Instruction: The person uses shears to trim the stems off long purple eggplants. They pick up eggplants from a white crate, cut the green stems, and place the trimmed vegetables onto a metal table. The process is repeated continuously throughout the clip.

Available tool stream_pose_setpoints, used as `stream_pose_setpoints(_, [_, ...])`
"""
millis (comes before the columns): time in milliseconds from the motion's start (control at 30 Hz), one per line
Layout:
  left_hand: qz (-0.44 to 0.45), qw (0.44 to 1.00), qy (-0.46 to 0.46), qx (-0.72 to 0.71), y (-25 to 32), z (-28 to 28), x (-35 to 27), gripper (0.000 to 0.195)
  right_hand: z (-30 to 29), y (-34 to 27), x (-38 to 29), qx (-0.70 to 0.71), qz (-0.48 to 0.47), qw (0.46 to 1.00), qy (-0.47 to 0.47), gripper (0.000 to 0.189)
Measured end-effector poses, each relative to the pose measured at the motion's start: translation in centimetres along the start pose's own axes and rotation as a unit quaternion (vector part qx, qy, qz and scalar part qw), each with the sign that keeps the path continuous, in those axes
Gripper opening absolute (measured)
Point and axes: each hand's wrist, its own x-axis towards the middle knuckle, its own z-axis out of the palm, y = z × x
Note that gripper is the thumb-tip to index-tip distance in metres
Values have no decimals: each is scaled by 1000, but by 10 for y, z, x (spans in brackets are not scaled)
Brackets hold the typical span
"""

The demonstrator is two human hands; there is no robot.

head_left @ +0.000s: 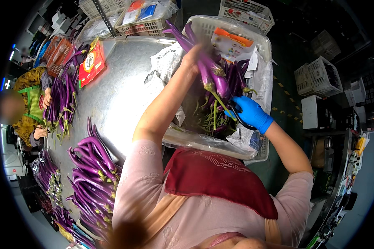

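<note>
My left hand point(194, 57), bare, is closed around a few long purple eggplants point(217, 77) above a plastic-lined crate point(269, 90). Their green stems point down and towards my right hand. My right hand point(247, 112), in a blue glove, holds black-handled scissors point(247, 125) beside the longest stem; the blades are hidden. In the crate lie more eggplants point(236, 74), cut green stems point(210, 119), newspaper sheets point(261, 77) and a white and orange plastic bag point(230, 45).
A metal table point(112, 81) at the left bears piles of eggplants point(93, 174) and a red packet point(92, 63). Across it, a co-worker's hands point(46, 98) touch another pile. White crates point(246, 14) stand behind, and others point(318, 76) stand on the floor at the right.
</note>
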Motion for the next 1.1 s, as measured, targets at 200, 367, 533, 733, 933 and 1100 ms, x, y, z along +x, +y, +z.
stream_pose_setpoints(200, [141, 970, 143, 137, -12, -4, -10, 19, -4, 2, -7, -1, 20, 998, -53, 25])
stream_pose_setpoints(367, [147, 967, 169, 122, -22, 4, -8, 19, -13, 8, -12, -32, 38, 996, -77, 28])
stream_pose_setpoints(533, [153, 960, 182, 148, -29, 6, -4, 19, -17, 14, -16, -33, 31, 996, -71, 27])
stream_pose_setpoints(733, [132, 975, 177, 4, -28, -3, -8, 28, -18, 9, -8, -13, 49, 993, -103, 29])
stream_pose_setpoints(933, [263, 930, 251, 51, -65, -29, 31, 30, 0, 37, -12, 94, 15, 994, -48, 24])
stream_pose_setpoints(1100, [274, 931, 239, 14, -61, -21, 7, 22, 12, 59, -18, 30, 13, 997, -77, 35])
